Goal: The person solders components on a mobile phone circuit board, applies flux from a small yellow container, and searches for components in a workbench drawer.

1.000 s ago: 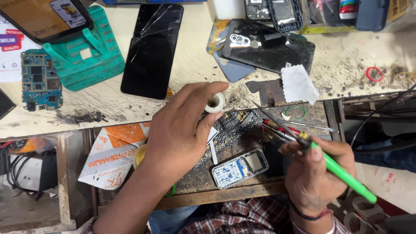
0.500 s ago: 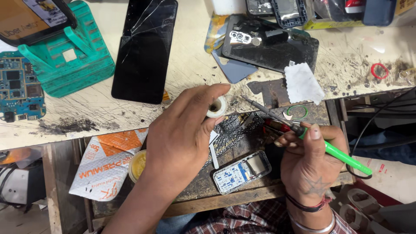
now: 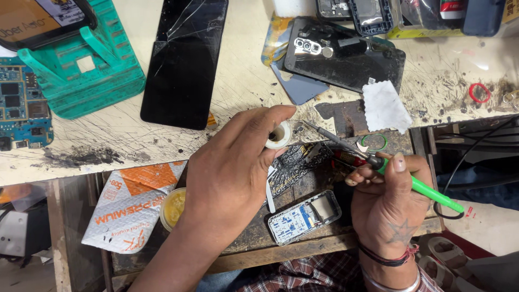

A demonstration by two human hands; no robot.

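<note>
Left hand (image 3: 227,178) is pinching a little white spool of solder wire (image 3: 278,135) between thumb and fingers, held up just over the back edge of the work board. Right hand (image 3: 390,197) is closed around a green-handled soldering iron (image 3: 397,176), gripped like a pen, with the tip pointing up and left toward the spool.

Compared with a second ago, the view has slid so the bench sits a bit higher and closer, and the iron tip has swung up closer to the spool; the two are near each other but not touching. Looks to me like solder is about to meet the tip rather than the board.

The small phone circuit board in its frame (image 3: 304,217) lies flat on the dark wooden work board (image 3: 254,246), between the two hands and just below them, with neither hand on it. A tin of yellow flux paste (image 3: 173,208) sits just beside the left wrist, next to an orange and white pouch (image 3: 130,208).

Further out on the bench: a cracked black phone screen (image 3: 184,62), a green plastic holder (image 3: 81,70), a blue circuit board (image 3: 24,113), a dark phone back cover (image 3: 346,54) and a white cloth scrap (image 3: 385,107).
</note>
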